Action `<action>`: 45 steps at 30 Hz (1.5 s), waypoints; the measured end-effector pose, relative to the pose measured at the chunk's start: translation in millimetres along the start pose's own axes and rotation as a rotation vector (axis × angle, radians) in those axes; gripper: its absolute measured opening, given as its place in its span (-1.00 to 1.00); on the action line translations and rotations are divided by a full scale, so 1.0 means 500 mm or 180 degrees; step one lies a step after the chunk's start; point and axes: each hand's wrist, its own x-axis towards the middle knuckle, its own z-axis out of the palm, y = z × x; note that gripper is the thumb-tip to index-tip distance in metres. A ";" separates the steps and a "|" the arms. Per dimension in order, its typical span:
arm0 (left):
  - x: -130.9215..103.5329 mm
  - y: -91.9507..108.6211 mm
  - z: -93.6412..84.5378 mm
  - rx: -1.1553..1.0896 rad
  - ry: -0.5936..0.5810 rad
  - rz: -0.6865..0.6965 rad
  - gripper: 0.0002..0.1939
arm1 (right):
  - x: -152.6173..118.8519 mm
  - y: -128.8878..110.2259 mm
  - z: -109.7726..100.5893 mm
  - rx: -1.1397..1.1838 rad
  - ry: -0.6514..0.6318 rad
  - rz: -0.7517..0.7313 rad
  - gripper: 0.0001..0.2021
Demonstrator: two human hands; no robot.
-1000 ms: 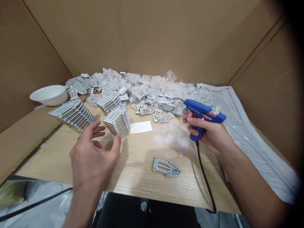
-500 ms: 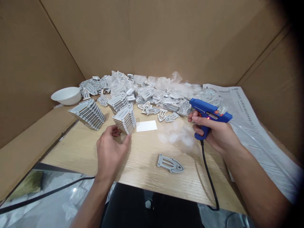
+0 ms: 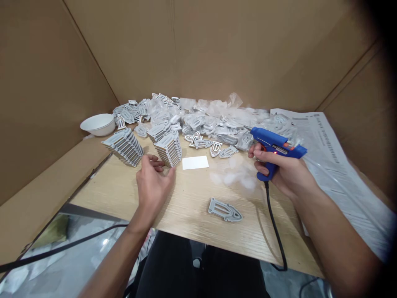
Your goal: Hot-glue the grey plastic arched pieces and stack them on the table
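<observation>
My left hand (image 3: 155, 178) curves around the near foot of a stack of grey arch-shaped pieces (image 3: 168, 150), thumb on its right side and fingers on its left. Other stacks of the same pieces stand to the left (image 3: 124, 147) and just behind. A blue hot glue gun (image 3: 271, 145) is gripped in my right hand (image 3: 285, 174), its nozzle pointing up and left and a red light lit on its side. Between my hands, near the front edge, a single grey arch-shaped piece (image 3: 225, 210) lies flat on the table.
A white card (image 3: 195, 162) lies beyond my hands. Behind it spreads a heap of bagged and loose pieces (image 3: 198, 120). A white bowl (image 3: 98, 125) sits at left, printed paper (image 3: 322, 145) at right. The gun's black cord (image 3: 274, 223) hangs over the front edge. Cardboard walls surround the table.
The view has shifted slightly. My left hand and the stack at it have moved a little away from me. The glue gun stays about where it was.
</observation>
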 end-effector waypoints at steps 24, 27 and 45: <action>0.035 -0.002 0.028 0.0663 -0.0105 0.0362 -0.91 | 0.007 0.009 -0.001 0.0019 0.0022 0.0141 -0.73; 0.036 -0.001 0.027 0.0729 -0.0111 0.0393 -0.90 | 0.008 0.010 -0.002 0.0021 0.0008 0.0131 -0.75; 0.031 -0.018 0.044 0.1252 -0.0009 0.0945 -0.90 | 0.007 0.008 -0.003 -0.0005 -0.0045 0.0154 -0.73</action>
